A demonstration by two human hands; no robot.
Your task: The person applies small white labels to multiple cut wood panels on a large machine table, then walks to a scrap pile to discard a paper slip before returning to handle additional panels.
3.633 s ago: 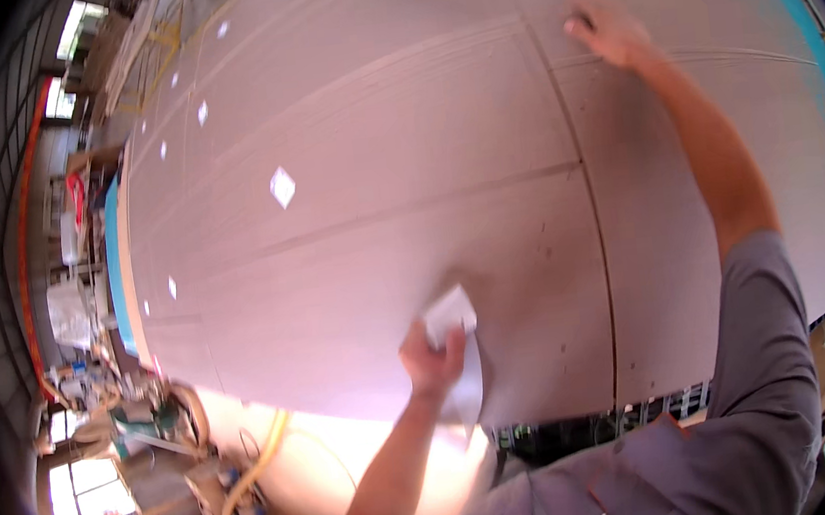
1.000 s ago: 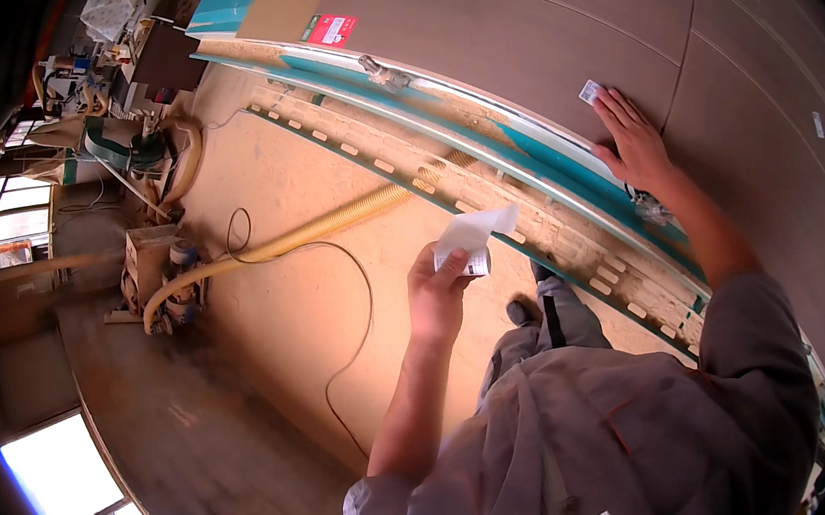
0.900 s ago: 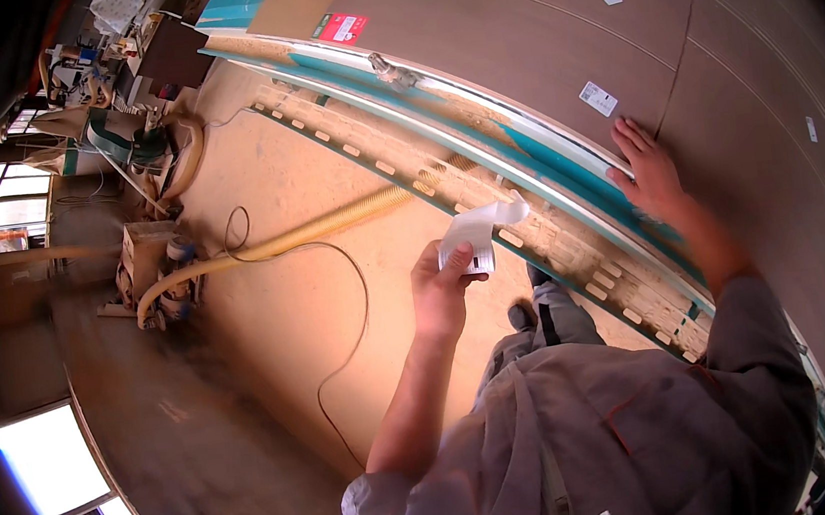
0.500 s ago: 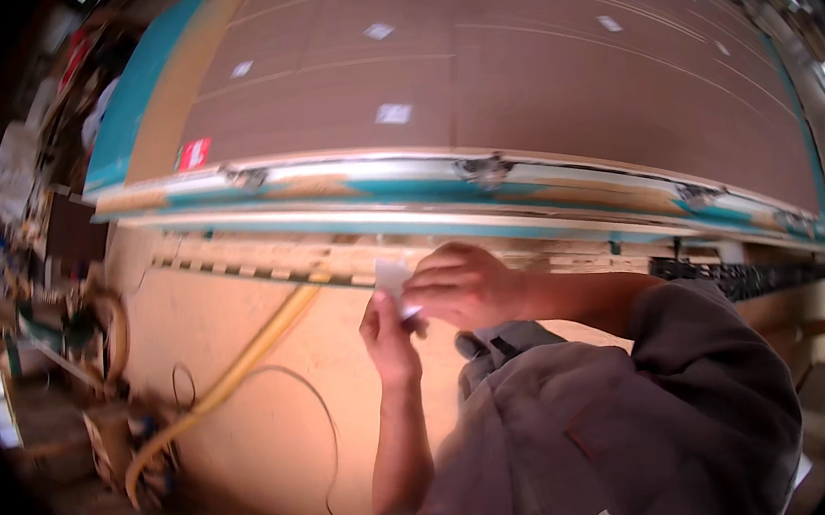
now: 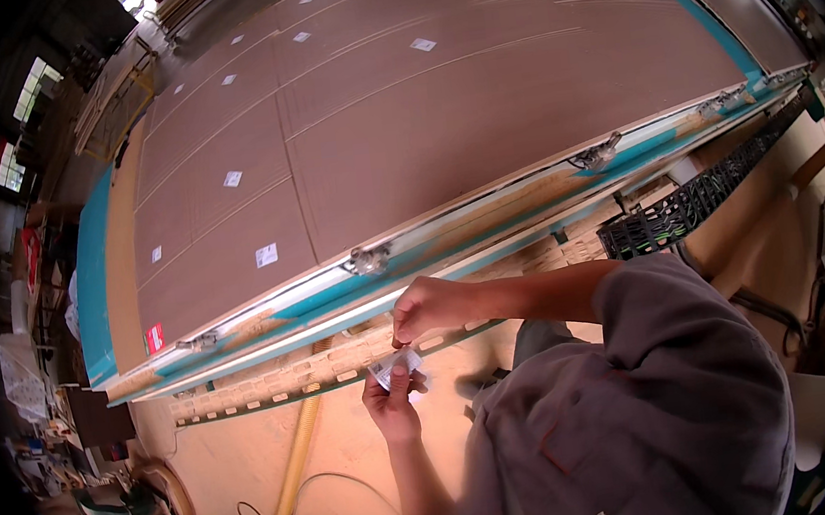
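A white printed label [image 5: 384,369], or a small stack of them, is held between the thumb and fingers of my left hand [image 5: 395,405]. My right hand [image 5: 433,308] comes in from the right, just above the label's upper edge. Its fingers are pinched together; whether the label's edge is between them is hidden. Past my hands lies a large table of brown panels [image 5: 516,96], with similar white labels [image 5: 267,256] stuck here and there on them. A red-and-white label [image 5: 155,338] sits at the panels' near left corner.
Metal clamp fittings [image 5: 368,260] line the table's teal and wooden near edge. A yellow hose [image 5: 297,451] and a thin cable [image 5: 355,478] lie on the floor at the left. A black cable chain [image 5: 675,215] runs along the right. Clutter stands at far left.
My view has swung, showing more of the table. My right hand has drawn back from over the label to a pinch at its upper edge, while my left hand keeps hold of it.
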